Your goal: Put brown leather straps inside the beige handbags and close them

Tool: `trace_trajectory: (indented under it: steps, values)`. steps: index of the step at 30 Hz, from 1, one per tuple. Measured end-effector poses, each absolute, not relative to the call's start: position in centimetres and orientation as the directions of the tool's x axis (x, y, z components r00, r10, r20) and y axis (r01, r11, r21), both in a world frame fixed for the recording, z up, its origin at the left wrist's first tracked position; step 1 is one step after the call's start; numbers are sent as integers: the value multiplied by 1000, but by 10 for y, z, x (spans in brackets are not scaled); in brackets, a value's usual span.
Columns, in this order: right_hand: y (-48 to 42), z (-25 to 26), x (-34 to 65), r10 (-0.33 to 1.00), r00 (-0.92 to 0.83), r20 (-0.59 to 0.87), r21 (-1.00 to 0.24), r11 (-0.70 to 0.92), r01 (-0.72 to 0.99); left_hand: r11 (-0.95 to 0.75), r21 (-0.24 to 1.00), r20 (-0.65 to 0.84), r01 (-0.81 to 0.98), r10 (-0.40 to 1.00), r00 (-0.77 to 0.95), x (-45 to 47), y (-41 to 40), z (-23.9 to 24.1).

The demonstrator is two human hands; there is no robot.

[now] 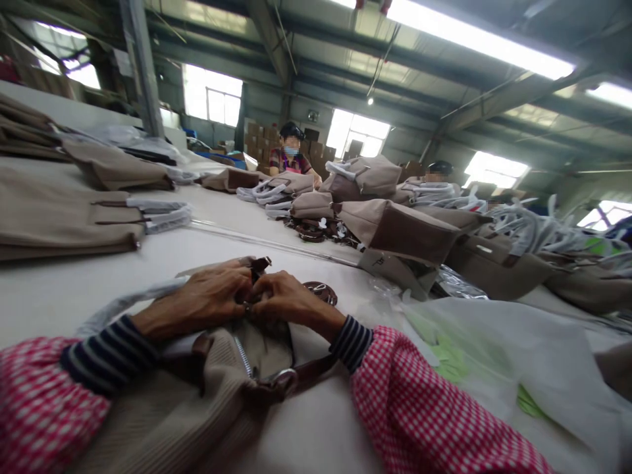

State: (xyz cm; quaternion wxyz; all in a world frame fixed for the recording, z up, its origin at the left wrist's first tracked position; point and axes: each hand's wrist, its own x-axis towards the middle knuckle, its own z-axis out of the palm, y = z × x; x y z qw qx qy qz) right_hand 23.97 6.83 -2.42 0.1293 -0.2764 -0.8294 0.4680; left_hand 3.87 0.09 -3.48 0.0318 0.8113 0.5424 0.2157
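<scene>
A beige handbag (pixel 197 401) with brown trim lies close in front of me, its zipper undone and the mouth gaping. My left hand (pixel 207 293) and my right hand (pixel 281 296) meet at the bag's far end. Both hands have their fingers curled and pinched around a small brown strap piece (pixel 260 264) with a metal fitting. The exact grip is hidden by the knuckles. A handle wrapped in white plastic (pixel 128 303) arches beside my left wrist. Just past my right hand rests a coiled brown strap (pixel 320 291) with metal clips.
More beige bags (pixel 405 227) are heaped at the right, many with wrapped handles. Other bags (pixel 64 210) lie flat at the left. White plastic sheeting (pixel 494 355) with green pieces spreads at right. Across the white table (pixel 232 247) sits a masked person (pixel 291 158).
</scene>
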Motion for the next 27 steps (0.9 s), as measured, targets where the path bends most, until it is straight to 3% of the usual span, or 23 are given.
trace_trajectory:
  steps: [4, 7, 9, 12, 15, 17, 19, 23, 27]
  values:
    - [70, -22, 251, 580, -813, -49, -971, 165, 176, -410, 414, 360, 813, 894, 267, 38, -4, -33]
    - [67, -13, 260, 544, -839, 9, -940, 290, 178, -418, 467, 392, 780, 888, 242, 35, -7, -35]
    - [63, -4, 265, 521, -848, 94, -835, 505, 218, -392, 442, 399, 807, 891, 215, 35, -8, -36]
    - [55, 10, 270, 505, -848, 159, -550, 759, 348, -370, 354, 443, 859, 875, 194, 37, -9, -38]
    - [48, 19, 274, 491, -855, 166, -251, 860, 445, -374, 295, 476, 879, 855, 204, 39, -9, -39]
    - [46, 22, 274, 486, -859, 164, -144, 873, 466, -372, 290, 449, 882, 867, 218, 40, -10, -38]
    - [45, 20, 272, 484, -859, 166, -157, 873, 461, -364, 280, 399, 888, 886, 238, 42, -11, -36]
    - [48, 8, 260, 505, -842, 191, -377, 830, 412, -382, 234, 365, 894, 887, 283, 45, -12, -34]
    - [57, -15, 245, 567, -805, 175, -555, 732, 395, -363, 265, 394, 893, 886, 243, 45, -12, -35]
